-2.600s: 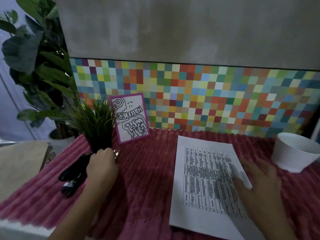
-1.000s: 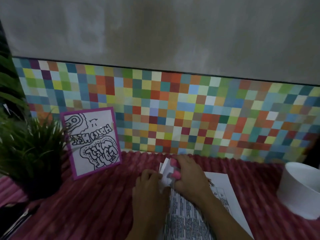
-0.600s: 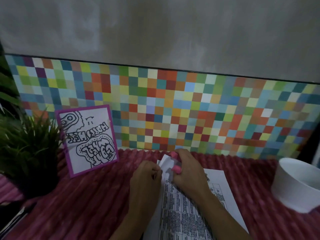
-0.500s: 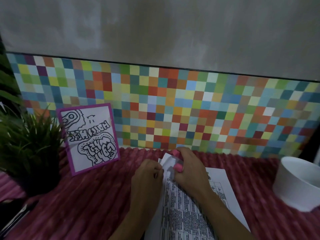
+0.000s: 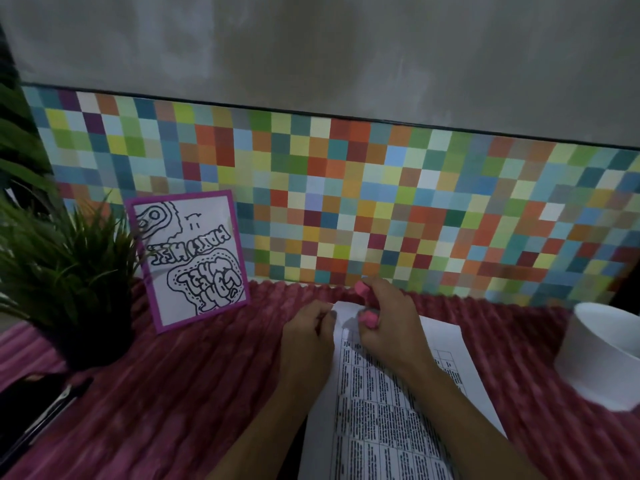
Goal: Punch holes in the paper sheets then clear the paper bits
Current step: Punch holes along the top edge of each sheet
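Note:
A stack of printed paper sheets (image 5: 381, 410) lies on the dark red ribbed cloth (image 5: 173, 393), running from the middle toward the bottom edge. Both hands meet at its far left corner. My left hand (image 5: 308, 337) pinches that corner, which is slightly lifted. My right hand (image 5: 391, 323) curls round a small pink object (image 5: 367, 318) pressed against the same corner; my fingers hide most of its shape. A black tool (image 5: 31, 410) lies at the lower left.
A white bowl (image 5: 606, 351) stands at the right on the cloth. A potted grass plant (image 5: 69, 271) and a purple-framed drawing card (image 5: 190, 258) stand at the left. A multicoloured checkered board (image 5: 346, 202) backs the table.
My left hand left the black tool by the plant and my right hand lifted off the sheet; both now work the paper's far corner, which sits a little lower than a second ago.

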`<state>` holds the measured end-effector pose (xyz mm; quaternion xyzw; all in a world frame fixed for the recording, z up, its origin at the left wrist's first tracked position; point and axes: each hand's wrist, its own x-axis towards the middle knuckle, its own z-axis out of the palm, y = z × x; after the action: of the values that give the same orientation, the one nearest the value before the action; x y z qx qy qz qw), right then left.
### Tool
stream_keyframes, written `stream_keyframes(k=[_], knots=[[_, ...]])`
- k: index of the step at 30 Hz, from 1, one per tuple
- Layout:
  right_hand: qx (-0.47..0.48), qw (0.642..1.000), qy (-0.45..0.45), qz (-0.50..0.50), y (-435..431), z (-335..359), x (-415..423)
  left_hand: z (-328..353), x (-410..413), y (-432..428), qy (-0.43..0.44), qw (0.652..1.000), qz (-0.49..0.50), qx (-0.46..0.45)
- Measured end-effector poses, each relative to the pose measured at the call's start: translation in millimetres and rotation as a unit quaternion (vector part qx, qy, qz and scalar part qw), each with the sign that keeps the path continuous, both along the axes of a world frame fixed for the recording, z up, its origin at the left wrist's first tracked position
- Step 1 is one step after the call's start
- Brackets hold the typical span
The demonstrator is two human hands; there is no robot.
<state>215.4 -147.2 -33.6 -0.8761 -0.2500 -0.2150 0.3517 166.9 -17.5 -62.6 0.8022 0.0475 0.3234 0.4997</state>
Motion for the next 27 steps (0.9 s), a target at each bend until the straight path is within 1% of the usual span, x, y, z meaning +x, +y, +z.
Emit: stream_keyframes(k=[4, 7, 8, 9, 11, 12, 13, 14, 15, 16, 17, 18, 19, 20, 24, 27], knots=[[-0.004, 1.0, 0.004, 0.013, 0.2, 1.5, -2.5, -8.6, 4.5, 0.8, -0.025, 1.0, 0.001, -0.015], [0.005, 1.0, -0.004, 0.028, -0.8, 5.8, -1.0, -11.1, 5.8, 2.2, -0.024, 0.999, -0.005, -0.036], [0.024, 0.999, -0.01, 0.032, -2.4, 9.8, -0.2, -10.1, 5.1, 2.5, -0.023, 0.999, -0.007, -0.044], [0.062, 0.997, -0.015, 0.036, -3.2, 17.7, -1.5, -9.0, 4.8, 2.7, -0.025, 0.998, -0.008, -0.054], [0.198, 0.979, -0.017, 0.045, -3.0, 39.9, -2.0, -7.8, 5.9, 4.1, -0.03, 0.997, -0.01, -0.076], [0.283, 0.958, -0.006, 0.052, -0.8, 54.6, -2.6, -7.6, 7.1, 4.7, -0.029, 0.996, -0.01, -0.088], [0.375, 0.924, 0.024, 0.067, 2.2, 70.2, -2.1, -7.5, 8.1, 5.2, -0.027, 0.994, -0.013, -0.101], [0.464, 0.878, 0.075, 0.091, 5.7, 82.5, 1.2, -7.7, 8.4, 5.4, -0.026, 0.993, -0.018, -0.112], [0.538, 0.822, 0.137, 0.123, 10.1, 92.3, 5.3, -8.1, 8.7, 5.3, -0.027, 0.992, -0.024, -0.122], [0.59, 0.771, 0.186, 0.149, 15.1, 98.0, 10.6, -8.4, 8.5, 5.1, -0.03, 0.991, -0.03, -0.129], [0.621, 0.735, 0.216, 0.164, 20.7, 100.7, 16.0, -8.9, 8.5, 4.7, -0.032, 0.99, -0.033, -0.132], [0.637, 0.718, 0.226, 0.166, 26.5, 99.2, 22.5, -9.4, 8.8, 4.6, -0.035, 0.99, -0.035, -0.135], [0.646, 0.71, 0.227, 0.167, 32.8, 96.7, 26.9, -9.5, 8.8, 4.7, -0.037, 0.989, -0.036, -0.138], [0.648, 0.709, 0.221, 0.166, 37.9, 92.3, 31.0, -9.6, 9.0, 5.2, -0.038, 0.989, -0.037, -0.139], [0.611, 0.751, 0.193, 0.161, 46.6, 77.6, 35.8, -7.9, 8.9, 6.5, -0.037, 0.991, -0.035, -0.126], [0.611, 0.747, 0.189, 0.183, 49.9, 72.5, 34.7, -4.8, 8.5, 5.6, -0.031, 0.992, -0.028, -0.123]])
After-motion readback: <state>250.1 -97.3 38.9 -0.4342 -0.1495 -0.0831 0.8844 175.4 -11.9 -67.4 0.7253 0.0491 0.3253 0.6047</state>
